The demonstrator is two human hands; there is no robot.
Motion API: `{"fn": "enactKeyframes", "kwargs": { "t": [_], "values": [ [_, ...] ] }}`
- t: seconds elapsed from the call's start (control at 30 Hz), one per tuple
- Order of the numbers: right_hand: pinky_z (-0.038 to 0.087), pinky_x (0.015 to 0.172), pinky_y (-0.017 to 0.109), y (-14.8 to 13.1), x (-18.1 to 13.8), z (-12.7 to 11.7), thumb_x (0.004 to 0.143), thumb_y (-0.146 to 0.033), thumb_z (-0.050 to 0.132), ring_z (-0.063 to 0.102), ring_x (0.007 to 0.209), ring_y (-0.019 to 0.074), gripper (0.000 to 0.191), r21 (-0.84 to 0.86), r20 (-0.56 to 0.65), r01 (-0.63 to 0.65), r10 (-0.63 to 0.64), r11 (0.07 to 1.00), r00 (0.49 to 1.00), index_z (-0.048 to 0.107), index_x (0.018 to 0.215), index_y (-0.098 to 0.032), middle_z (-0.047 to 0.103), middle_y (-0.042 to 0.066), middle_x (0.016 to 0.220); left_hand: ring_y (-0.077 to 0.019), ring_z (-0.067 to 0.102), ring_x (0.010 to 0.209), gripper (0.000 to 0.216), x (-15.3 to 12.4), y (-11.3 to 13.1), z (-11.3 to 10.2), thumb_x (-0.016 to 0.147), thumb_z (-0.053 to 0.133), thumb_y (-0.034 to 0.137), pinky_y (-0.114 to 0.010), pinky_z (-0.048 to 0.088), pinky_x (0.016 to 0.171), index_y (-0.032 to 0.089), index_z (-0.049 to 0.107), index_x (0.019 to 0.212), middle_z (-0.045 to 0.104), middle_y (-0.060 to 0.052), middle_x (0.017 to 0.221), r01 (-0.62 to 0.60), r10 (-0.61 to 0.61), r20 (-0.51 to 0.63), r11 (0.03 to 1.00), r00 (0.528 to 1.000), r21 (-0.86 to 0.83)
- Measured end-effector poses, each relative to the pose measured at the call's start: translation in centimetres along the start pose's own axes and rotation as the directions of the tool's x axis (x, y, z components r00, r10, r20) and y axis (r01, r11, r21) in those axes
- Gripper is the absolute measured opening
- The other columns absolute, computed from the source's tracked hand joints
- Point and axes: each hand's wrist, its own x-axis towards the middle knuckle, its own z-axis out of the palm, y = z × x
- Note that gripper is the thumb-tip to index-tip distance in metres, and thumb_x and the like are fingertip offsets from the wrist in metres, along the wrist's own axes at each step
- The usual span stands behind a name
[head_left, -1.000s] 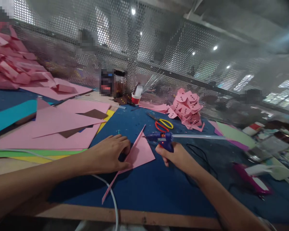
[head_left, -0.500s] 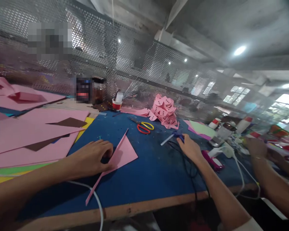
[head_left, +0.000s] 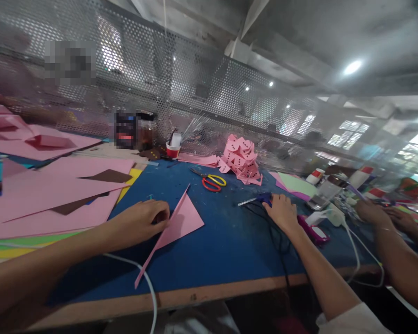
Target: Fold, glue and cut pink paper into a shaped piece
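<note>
My left hand (head_left: 148, 218) pinches a folded sheet of pink paper (head_left: 186, 220) at its crease, thumb and fingertips closed on it. The sheet stands tilted on the table, one flap opened to the right and its lower corner near the front edge. Farther right, my right hand (head_left: 282, 213) is around the handle end of a blue hot glue gun (head_left: 264, 198), partly hidden under the fingers. A pale glue stick (head_left: 247, 202) juts from it toward the left, and a dark cord hangs below. Scissors (head_left: 212, 182) with red and yellow handles lie beyond, between both hands.
Large pink sheets (head_left: 69, 185) with brown pieces cover the left side. Pink dotted paper pieces (head_left: 240, 157) are heaped at the back, beside a red-and-white cup (head_left: 173, 149). A magenta device (head_left: 315, 230) and white cables lie right, near another person's hand (head_left: 372, 213).
The glue gun in my right hand has come down flatter, its stick now lying lower. My left hand still pinches the pink paper. The view has shifted slightly.
</note>
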Motion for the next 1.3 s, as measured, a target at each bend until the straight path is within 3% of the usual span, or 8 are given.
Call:
{"fn": "enactKeyframes", "kwargs": {
  "t": [0.1, 0.17, 0.3, 0.43, 0.53, 0.83, 1.1, 1.3],
  "values": [
    [0.046, 0.096, 0.043, -2.5, -2.2, -2.2, 0.098, -0.031, 0.058, 0.06, 0.117, 0.0324, 0.031, 0.104, -0.146, 0.235, -0.219, 0.966, 0.965, 0.064, 0.123, -0.013, 0.065, 0.017, 0.12, -0.0196, 0.062, 0.078, 0.024, 0.3, -0.4, -0.1, 0.098, 0.041, 0.032, -0.031, 0.043, 0.07, 0.022, 0.061, 0.088, 0.067, -0.002, 0.087, -0.034, 0.03, -0.101, 0.998, 0.994, -0.045],
    [0.048, 0.09, 0.033, -5.4, -4.6, -3.8, 0.098, -0.025, 0.057, 0.065, 0.099, 0.0216, 0.019, 0.345, -0.162, 0.447, -0.416, 0.826, 0.895, 0.068, 0.112, -0.019, 0.069, 0.009, 0.109, -0.021, 0.064, 0.09, 0.024, 0.7, -0.8, -0.1, 0.098, 0.04, 0.027, -0.033, 0.047, 0.079, 0.022, 0.063, 0.098, 0.069, -0.004, 0.1, -0.08, 0.07, -0.184, 0.996, 0.98, -0.047],
    [0.045, 0.087, 0.028, -12.2, -10.3, -5.7, 0.098, -0.023, 0.059, 0.065, 0.096, 0.0168, 0.014, 0.542, -0.248, 0.71, -0.721, 0.45, 0.647, 0.07, 0.107, -0.022, 0.071, 0.003, 0.104, -0.022, 0.058, 0.122, 0.033, 1.6, -2.0, 0.6, 0.099, 0.039, 0.02, -0.038, 0.041, 0.108, 0.023, 0.064, 0.12, 0.066, -0.007, 0.127, -0.236, 0.233, -0.225, 0.972, 0.946, 0.012],
    [0.044, 0.087, 0.03, -17.1, -13.5, -5.4, 0.099, -0.024, 0.06, 0.065, 0.099, 0.0185, 0.019, 0.499, -0.276, 0.841, -0.881, 0.21, 0.384, 0.071, 0.114, -0.023, 0.072, 0.004, 0.104, -0.0193, 0.055, 0.13, 0.04, 2.5, -3.2, 1.4, 0.099, 0.037, 0.013, -0.037, 0.04, 0.112, 0.024, 0.063, 0.128, 0.062, -0.006, 0.139, -0.325, 0.329, -0.187, 0.944, 0.926, 0.05],
    [0.044, 0.082, 0.031, -19.0, -14.1, -4.7, 0.1, -0.03, 0.058, 0.064, 0.095, 0.0194, 0.023, 0.471, -0.282, 0.868, -0.906, 0.156, 0.316, 0.071, 0.119, -0.025, 0.071, 0.004, 0.099, -0.0187, 0.056, 0.13, 0.042, 2.9, -3.7, 1.8, 0.099, 0.038, 0.011, -0.037, 0.041, 0.113, 0.023, 0.062, 0.131, 0.061, -0.006, 0.142, -0.337, 0.344, -0.174, 0.939, 0.923, 0.071],
    [0.043, 0.083, 0.031, -20.7, -14.4, -4.0, 0.101, -0.038, 0.057, 0.065, 0.093, 0.0193, 0.024, 0.507, -0.329, 0.847, -0.873, 0.158, 0.359, 0.071, 0.1, -0.02, 0.072, 0.005, 0.096, -0.0182, 0.057, 0.128, 0.035, 3.1, -3.4, 1.7, 0.099, 0.042, 0.012, -0.036, 0.04, 0.112, 0.021, 0.064, 0.125, 0.065, -0.007, 0.136, -0.332, 0.343, -0.175, 0.939, 0.923, 0.089],
    [0.041, 0.071, 0.027, -20.0, -14.5, -4.2, 0.086, -0.024, 0.072, 0.063, 0.077, 0.0155, 0.011, 0.634, -0.193, 0.693, -0.798, 0.342, 0.57, 0.064, 0.079, -0.02, 0.07, 0.0, 0.08, -0.0203, 0.056, 0.127, 0.03, 2.9, -3.1, 1.5, 0.101, 0.043, 0.017, -0.038, 0.039, 0.111, 0.02, 0.064, 0.121, 0.065, -0.007, 0.134, -0.317, 0.334, -0.177, 0.941, 0.926, 0.12],
    [0.041, 0.067, 0.024, -18.2, -12.9, -5.4, 0.079, -0.011, 0.064, 0.064, 0.074, 0.0139, 0.014, 0.701, -0.085, 0.575, -0.752, 0.421, 0.654, 0.063, 0.088, -0.022, 0.072, -0.001, 0.084, -0.0223, 0.059, 0.12, 0.026, 2.8, -3.3, 1.3, 0.1, 0.044, 0.018, -0.039, 0.041, 0.107, 0.02, 0.064, 0.116, 0.067, -0.008, 0.123, -0.268, 0.287, -0.19, 0.956, 0.939, 0.12]
  ]
}}
